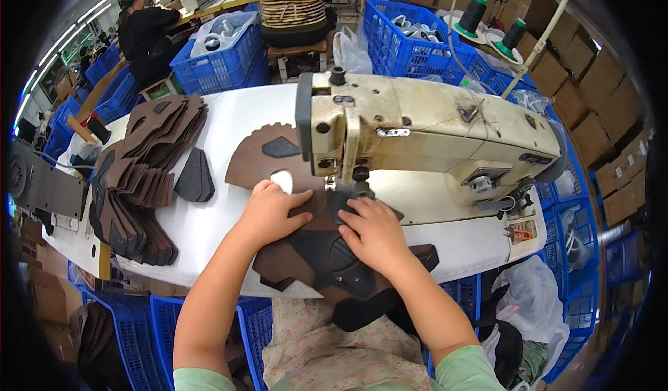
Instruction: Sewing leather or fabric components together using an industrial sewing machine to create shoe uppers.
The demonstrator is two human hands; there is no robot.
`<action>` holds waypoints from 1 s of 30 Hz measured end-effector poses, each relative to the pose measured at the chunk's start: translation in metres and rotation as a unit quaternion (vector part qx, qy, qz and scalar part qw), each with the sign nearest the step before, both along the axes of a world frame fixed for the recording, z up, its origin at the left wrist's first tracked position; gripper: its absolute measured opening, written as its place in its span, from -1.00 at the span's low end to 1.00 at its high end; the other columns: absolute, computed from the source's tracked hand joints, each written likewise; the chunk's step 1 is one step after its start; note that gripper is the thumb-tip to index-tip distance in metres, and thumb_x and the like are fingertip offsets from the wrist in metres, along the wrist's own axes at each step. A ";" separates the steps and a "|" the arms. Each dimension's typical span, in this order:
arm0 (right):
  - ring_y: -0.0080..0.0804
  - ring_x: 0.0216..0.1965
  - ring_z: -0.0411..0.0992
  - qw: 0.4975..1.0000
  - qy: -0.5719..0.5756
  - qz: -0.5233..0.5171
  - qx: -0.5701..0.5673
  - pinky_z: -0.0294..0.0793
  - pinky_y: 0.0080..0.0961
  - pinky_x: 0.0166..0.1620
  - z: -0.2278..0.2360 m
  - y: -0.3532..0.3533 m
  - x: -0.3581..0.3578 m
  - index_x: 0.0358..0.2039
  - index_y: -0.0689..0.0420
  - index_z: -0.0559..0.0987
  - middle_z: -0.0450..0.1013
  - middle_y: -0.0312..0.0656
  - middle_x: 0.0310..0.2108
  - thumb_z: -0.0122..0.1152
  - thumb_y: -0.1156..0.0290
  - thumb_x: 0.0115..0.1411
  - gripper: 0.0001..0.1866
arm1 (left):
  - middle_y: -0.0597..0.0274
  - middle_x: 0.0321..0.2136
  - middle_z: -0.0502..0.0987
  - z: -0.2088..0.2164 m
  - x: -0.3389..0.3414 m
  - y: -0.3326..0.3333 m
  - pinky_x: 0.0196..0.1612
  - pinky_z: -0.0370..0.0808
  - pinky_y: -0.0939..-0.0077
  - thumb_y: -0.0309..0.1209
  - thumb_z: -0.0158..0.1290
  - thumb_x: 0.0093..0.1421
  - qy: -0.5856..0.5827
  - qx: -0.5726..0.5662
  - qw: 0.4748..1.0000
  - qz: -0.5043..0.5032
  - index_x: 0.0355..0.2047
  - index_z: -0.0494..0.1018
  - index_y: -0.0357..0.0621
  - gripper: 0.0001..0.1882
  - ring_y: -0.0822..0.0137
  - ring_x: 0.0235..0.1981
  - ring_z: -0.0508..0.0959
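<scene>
A brown cut piece with black patches, which looks like a shoe upper, lies spread on the white table beneath the needle area of a cream industrial sewing machine. On its left part, beside an oval hole, my left hand rests with thumb and fingers apart. My right hand lies flat on the piece just in front of the presser foot, fingers spread. Toward me, more of the brown and black material hangs over the table's front edge. Neither hand grips anything.
Stacks of brown pieces and a loose black patch lie on the left of the table. Blue crates stand around it. Thread cones rise behind the machine. Two people sit beyond, and cardboard boxes line the right.
</scene>
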State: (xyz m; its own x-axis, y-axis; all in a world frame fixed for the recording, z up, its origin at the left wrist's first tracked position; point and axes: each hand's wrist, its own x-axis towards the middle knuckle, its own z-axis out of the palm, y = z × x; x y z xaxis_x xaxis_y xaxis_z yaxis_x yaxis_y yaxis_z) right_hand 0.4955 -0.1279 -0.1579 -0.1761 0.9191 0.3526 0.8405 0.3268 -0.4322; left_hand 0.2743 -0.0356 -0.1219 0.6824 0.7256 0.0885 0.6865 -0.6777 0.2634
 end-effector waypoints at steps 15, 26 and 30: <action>-0.04 0.15 0.35 0.999 -0.026 0.000 -0.025 0.26 -0.14 0.20 0.008 0.002 0.000 -0.14 0.12 0.63 0.48 -0.09 0.00 0.19 0.29 0.17 -0.72 | 0.05 -0.54 0.51 -0.021 -0.002 -0.004 0.06 0.29 0.28 -0.10 0.17 0.07 -0.070 0.033 0.997 0.025 -0.06 0.59 -0.01 -0.55 0.08 -0.31 0.48; -0.09 0.16 0.34 0.998 -0.059 -0.012 -0.006 0.18 -0.03 0.24 0.005 -0.005 -0.002 -0.12 0.07 0.64 0.47 -0.08 0.04 0.18 0.18 0.18 -0.67 | 0.19 -0.56 0.45 -0.015 -0.013 0.002 -0.05 0.26 0.30 -0.18 0.26 0.00 -0.102 -0.035 0.992 -0.064 -0.07 0.61 0.01 -0.55 0.16 -0.35 0.41; -0.13 0.19 0.31 0.998 -0.054 -0.013 -0.003 0.15 -0.05 0.26 0.004 -0.005 -0.002 -0.10 0.07 0.64 0.46 -0.09 0.05 0.16 0.15 0.20 -0.65 | 0.18 -0.54 0.43 -0.012 -0.011 -0.004 -0.03 0.24 0.28 -0.18 0.24 0.03 -0.074 -0.006 0.996 -0.048 -0.06 0.60 0.00 -0.56 0.14 -0.26 0.39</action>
State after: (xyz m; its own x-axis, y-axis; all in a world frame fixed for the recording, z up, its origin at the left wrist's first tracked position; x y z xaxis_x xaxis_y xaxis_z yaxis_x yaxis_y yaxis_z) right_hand 0.4933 -0.1333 -0.1536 -0.1881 0.9257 0.3283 0.8903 0.3018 -0.3409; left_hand 0.2630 -0.0395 -0.1335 0.7292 0.6589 0.1846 0.5713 -0.7347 0.3658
